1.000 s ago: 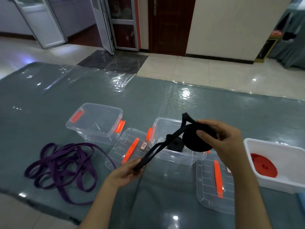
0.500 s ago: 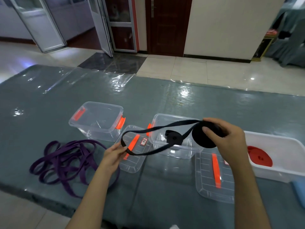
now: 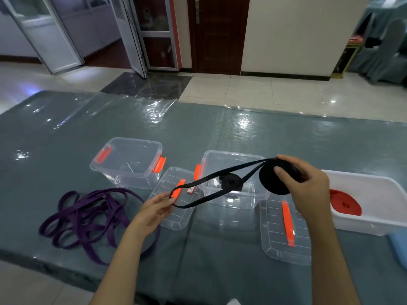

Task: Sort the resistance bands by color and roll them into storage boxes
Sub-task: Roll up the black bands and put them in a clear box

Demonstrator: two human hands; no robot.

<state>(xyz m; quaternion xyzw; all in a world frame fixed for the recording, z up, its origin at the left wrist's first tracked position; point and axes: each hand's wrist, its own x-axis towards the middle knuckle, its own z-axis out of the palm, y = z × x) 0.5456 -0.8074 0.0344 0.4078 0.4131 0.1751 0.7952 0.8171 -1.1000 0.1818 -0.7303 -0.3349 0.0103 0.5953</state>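
Centre-right of the head view: right hand (image 3: 308,186) clamped on black roll (image 3: 274,180); left hand (image 3: 154,209) pinching its loose loop (image 3: 174,198) lower left. Probably light, floppy, springy; best gripped across the roll's flat faces.

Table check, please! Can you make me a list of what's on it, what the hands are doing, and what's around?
Surface: grey-green table under a clear shiny sheet.
Job's things: black band roll partly wound, its loose loop stretched out; a finished black roll in the middle clear box; purple bands loose in a heap; red roll in the white bin; left clear box holds no band.
Clutter: two clear lids lying flat; a blue thing at the edge, cut off.
Grips: right hand holds the roll; left hand pinches the loop's end.
Cables: nothing seen.
Surroundings: tiled floor, brown door, glass doors.
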